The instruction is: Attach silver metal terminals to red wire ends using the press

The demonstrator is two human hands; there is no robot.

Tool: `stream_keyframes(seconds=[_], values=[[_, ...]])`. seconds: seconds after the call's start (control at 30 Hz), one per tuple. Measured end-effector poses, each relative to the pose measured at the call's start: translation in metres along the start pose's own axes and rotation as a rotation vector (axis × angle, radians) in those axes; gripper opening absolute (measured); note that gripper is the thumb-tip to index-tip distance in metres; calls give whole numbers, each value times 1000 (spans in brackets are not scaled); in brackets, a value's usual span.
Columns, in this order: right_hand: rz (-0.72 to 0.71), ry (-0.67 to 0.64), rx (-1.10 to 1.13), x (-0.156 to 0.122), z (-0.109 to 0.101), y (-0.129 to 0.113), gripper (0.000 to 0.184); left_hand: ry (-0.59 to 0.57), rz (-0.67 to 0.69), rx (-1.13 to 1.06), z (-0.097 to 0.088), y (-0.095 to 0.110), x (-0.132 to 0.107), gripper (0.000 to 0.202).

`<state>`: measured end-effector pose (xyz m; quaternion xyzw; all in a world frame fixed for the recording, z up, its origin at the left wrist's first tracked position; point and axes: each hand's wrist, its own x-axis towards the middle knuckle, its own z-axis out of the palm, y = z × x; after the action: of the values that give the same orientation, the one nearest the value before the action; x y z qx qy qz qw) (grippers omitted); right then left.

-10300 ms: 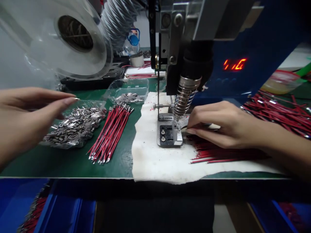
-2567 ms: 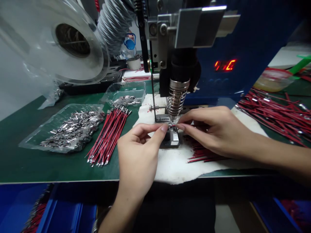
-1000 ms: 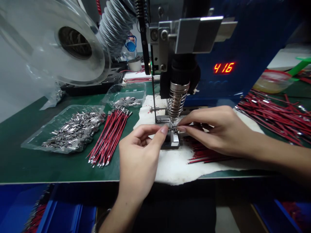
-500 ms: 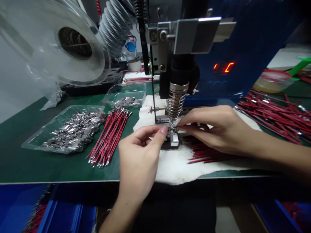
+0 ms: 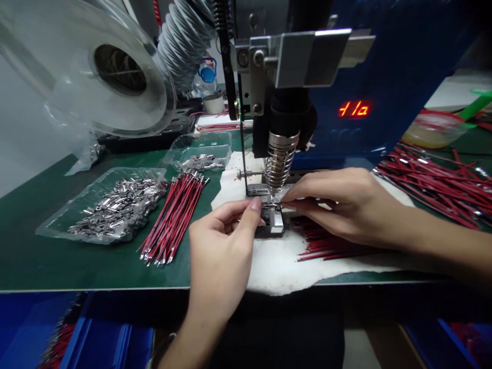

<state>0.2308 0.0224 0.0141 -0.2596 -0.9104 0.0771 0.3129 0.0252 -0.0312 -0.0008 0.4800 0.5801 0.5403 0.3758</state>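
Observation:
Both hands meet at the small metal fixture point(image 5: 277, 221) under the spring-wrapped soldering head point(image 5: 282, 159). My left hand point(image 5: 223, 241) pinches a small metal connector point(image 5: 271, 205) from the left, thumb against forefinger. From the right, my right hand point(image 5: 338, 205) pinches the end of a thin wire, mostly hidden by its fingertips, at that connector. Beneath the right hand lies a bundle of red and black wires point(image 5: 323, 246) on white paper point(image 5: 277, 271). The soldering tip comes down just behind the fingertips; whether it touches the joint I cannot tell.
Left are a clear tray point(image 5: 49, 225) of metal connectors, a smaller tray point(image 5: 226, 141) behind, and a bundle of finished red-black leads point(image 5: 172, 215). A large clear spool point(image 5: 161, 102) stands behind. The blue machine point(image 5: 346, 148) rises ahead; more leads point(image 5: 434, 179) lie right.
The red display on the machine shows different characters. Both hands stay at the fixture, keeping their pinches, with hardly any movement; the whole view shifts very slightly.

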Motion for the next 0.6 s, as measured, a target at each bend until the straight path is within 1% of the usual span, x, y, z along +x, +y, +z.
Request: stream_keyframes(seconds=[0.17, 0.43, 0.6], values=[[-14, 3, 0, -1, 0, 0, 16, 5, 11, 10, -1, -2, 0, 24], [-49, 33, -16, 0, 1, 0, 16, 0, 6, 29, 0, -3, 2, 21], [-70, 40, -50, -1, 2, 2, 17, 8, 25, 41, 0, -3, 2, 21]])
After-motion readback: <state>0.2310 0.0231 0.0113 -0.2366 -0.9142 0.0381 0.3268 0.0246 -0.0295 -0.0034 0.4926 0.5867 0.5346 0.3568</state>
